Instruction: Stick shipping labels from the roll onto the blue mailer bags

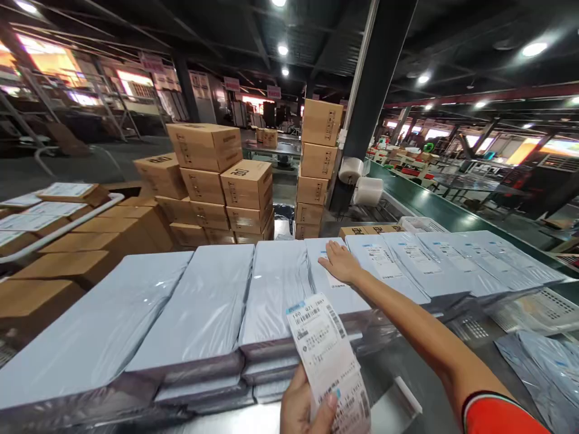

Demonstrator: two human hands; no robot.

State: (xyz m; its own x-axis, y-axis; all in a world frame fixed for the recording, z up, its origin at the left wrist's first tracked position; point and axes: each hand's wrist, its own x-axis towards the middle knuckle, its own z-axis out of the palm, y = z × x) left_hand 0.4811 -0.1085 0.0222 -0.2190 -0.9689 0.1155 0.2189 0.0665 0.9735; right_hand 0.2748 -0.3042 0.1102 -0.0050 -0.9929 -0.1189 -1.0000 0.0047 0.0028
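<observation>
My left hand (302,405) is closed on a strip of printed shipping labels (322,343), held up at the bottom centre with the thumb across its lower part. My right hand (340,263) lies flat, fingers extended, on a shipping label stuck to a pale plastic-wrapped package (317,246); the hand covers much of that label. Three packages left of it, such as the nearest one (277,289), show no label on top. To its right, several packages carry labels, among them a wrapped package (379,258).
Stacked brown cartons (210,147) stand behind the row, and a carton tower (319,161) rises beside a dark pillar (368,90). More cartons (54,259) fill the left side. White plastic crates (549,308) and a green conveyor (420,199) are at right. Grey bags (543,367) lie lower right.
</observation>
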